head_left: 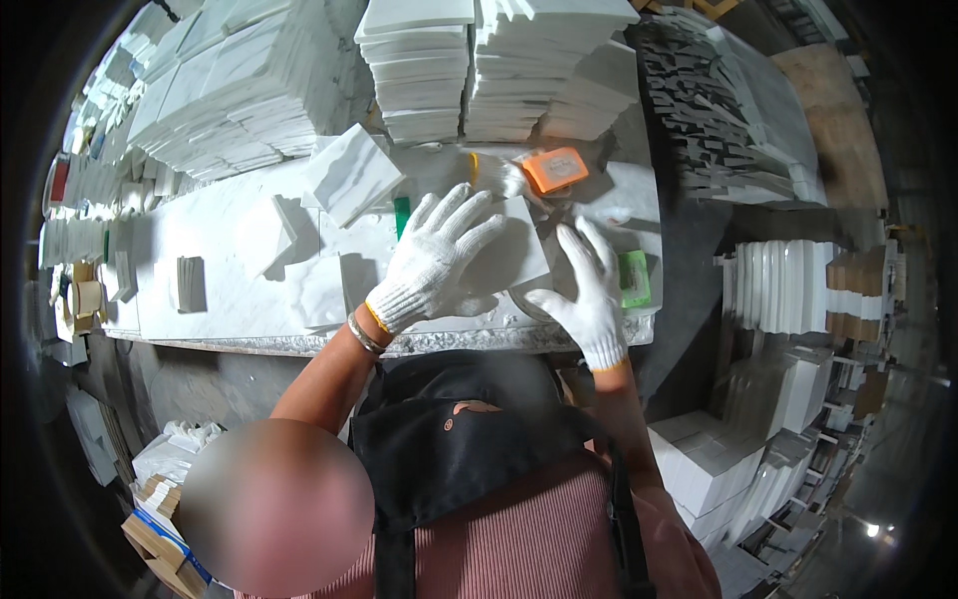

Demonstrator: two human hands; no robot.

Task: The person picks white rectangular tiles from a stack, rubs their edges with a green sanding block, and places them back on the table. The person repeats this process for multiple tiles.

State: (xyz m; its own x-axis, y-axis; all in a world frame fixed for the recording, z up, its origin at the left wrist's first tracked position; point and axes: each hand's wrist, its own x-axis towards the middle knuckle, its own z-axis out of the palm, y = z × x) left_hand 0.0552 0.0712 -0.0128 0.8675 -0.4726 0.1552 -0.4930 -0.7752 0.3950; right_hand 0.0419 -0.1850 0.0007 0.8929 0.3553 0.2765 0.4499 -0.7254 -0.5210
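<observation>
My left hand [429, 262], in a white knitted glove, lies over the left part of a white square tile [514, 245]. Its fingers are stretched out and point away from me. To the right of that tile is my gloved right hand [587, 299], with thumb and fingers spread; whether it touches the tile's edge I cannot tell. Beyond the left hand, a grey-veined marble tile [356, 178] lies turned at an angle. A small green piece [402, 217] shows beside the left fingers. Right of the right hand sits a green block [634, 279].
An orange block [555, 171] lies past the tile on the white worktable [230, 324]. Tall tile stacks [414, 75] line its far side. More tiles [277, 238] stand at the left. White stacks [783, 288] and cartons [704, 459] fill the right side.
</observation>
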